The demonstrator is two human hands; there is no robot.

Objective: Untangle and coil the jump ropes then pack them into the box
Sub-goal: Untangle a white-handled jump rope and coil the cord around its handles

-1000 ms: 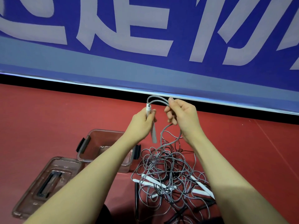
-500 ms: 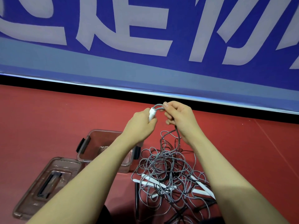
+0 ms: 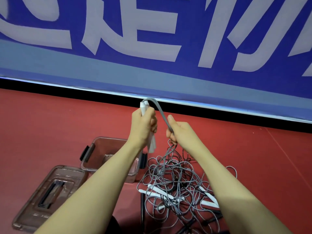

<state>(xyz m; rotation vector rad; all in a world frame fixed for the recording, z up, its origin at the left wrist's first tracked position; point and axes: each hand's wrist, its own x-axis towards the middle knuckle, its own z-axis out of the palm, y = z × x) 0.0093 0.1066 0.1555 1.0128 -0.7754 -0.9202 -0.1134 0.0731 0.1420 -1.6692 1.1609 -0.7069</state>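
My left hand (image 3: 143, 125) grips the white handles (image 3: 151, 144) of one jump rope, held upright above the floor. Its grey cord (image 3: 159, 110) arcs over from the handle tops into my right hand (image 3: 179, 130), which holds the cord in curled fingers with the thumb raised. Below my right hand the cord drops into a tangled pile of grey ropes (image 3: 179, 181) with several white handles (image 3: 158, 193) lying in it. The clear brown plastic box (image 3: 101, 149) stands open on the floor left of the pile, partly hidden by my left forearm.
The box's lid (image 3: 49, 195) lies flat on the red floor at lower left. A blue banner wall (image 3: 152, 48) with large pale letters runs across the back, a black strip along its base. Black rope handles (image 3: 143, 205) lie among the pile.
My left hand has risen with the handles. My right hand has slid down and away along the cord, so the grey loop between the hands is longer.
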